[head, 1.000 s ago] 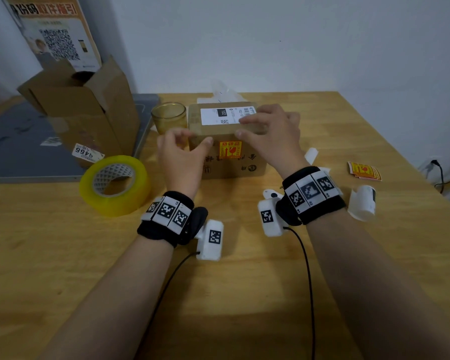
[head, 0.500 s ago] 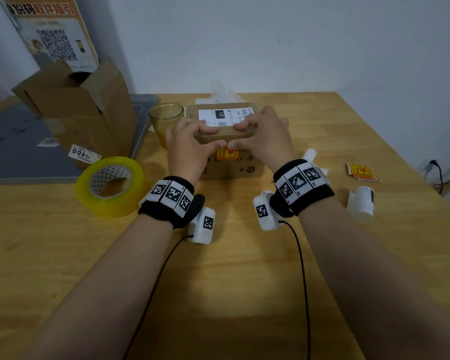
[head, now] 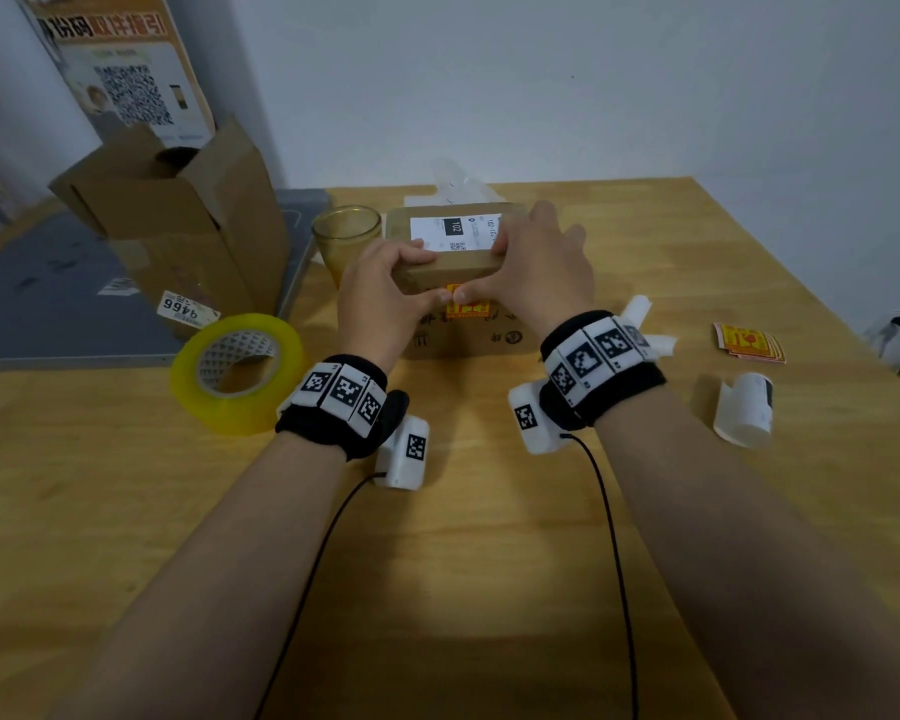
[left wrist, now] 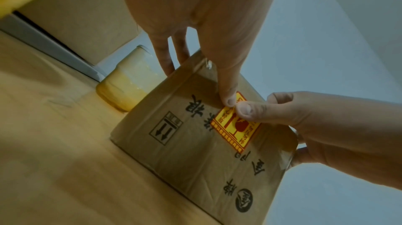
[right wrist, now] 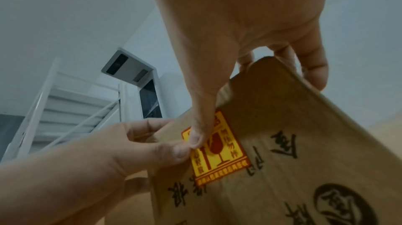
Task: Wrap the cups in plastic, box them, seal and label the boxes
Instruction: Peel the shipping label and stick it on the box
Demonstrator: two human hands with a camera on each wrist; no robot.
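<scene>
A sealed brown cardboard box (head: 468, 337) stands at the table's far middle, a white shipping label (head: 455, 232) on its top. A yellow-and-red fragile sticker (head: 470, 309) sits on its front face. My left hand (head: 411, 278) and right hand (head: 515, 272) both grip the box's top front edge, fingers over the top. Both thumbs press on the sticker (left wrist: 237, 129), their tips touching. An amber glass cup (head: 345, 240) stands bare just left of the box (left wrist: 195, 151).
A yellow-cored tape roll (head: 237, 371) lies at left, an open cardboard box (head: 178, 220) behind it. At right are a stack of fragile stickers (head: 749, 343), a white label roll (head: 744, 407) and peeled backing paper (head: 645, 324). Clear plastic (head: 455, 181) lies behind the sealed box.
My left hand has come from beside the box onto its top front edge. Both thumbs have dropped onto the front sticker and met there.
</scene>
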